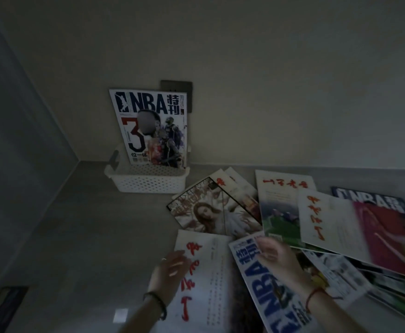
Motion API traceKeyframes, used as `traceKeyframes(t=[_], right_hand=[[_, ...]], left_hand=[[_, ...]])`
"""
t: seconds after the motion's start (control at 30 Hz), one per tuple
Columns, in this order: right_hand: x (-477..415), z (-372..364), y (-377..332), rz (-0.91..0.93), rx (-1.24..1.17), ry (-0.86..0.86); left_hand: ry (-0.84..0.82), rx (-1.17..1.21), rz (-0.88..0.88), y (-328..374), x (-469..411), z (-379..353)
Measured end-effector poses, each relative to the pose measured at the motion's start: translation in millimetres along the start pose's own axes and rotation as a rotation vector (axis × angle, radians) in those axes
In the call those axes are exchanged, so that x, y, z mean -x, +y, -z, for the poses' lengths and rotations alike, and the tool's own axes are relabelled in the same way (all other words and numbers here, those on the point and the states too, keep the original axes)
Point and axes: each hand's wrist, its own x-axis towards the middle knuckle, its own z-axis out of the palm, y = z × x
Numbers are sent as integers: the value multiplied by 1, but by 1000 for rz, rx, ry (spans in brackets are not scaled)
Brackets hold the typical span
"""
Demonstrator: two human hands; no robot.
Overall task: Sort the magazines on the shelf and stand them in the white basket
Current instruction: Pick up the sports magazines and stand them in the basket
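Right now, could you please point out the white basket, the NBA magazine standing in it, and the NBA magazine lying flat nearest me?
white basket (148,182): head view, perforated front wall.
standing NBA magazine (148,105): head view, blue title lettering.
flat NBA magazine (258,281): head view, large blue letters on cover.

The left hand (170,267) wears a thin pale ring (163,259) on one finger, and a dark beaded bracelet (157,302) circles its wrist. The right hand (277,258) has a thin red cord (313,296) round the wrist, with a loose end trailing. Both forearms are bare.
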Motion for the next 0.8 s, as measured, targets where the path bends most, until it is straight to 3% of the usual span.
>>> traceKeyframes(t=[0.17,0.27,0.33,0.4,0.53,0.73,0.8], right_hand=[[42,-12,34,113,315,-95],[61,-20,44,93,637,-201],[72,-27,51,251,853,22],[88,-25,58,427,920,143],[102,4,77,575,1175,102],[103,27,83,622,1177,-69],[95,27,86,671,1194,-1]], left_hand=[[96,-195,-65,-5,36,-41],[-18,-82,19,-4,55,-73],[-79,-8,116,-7,63,-93],[-131,-20,115,-8,67,-107],[-230,72,103,-7,64,-130],[-272,207,269,-3,52,-143],[-299,182,268,1,51,-146]])
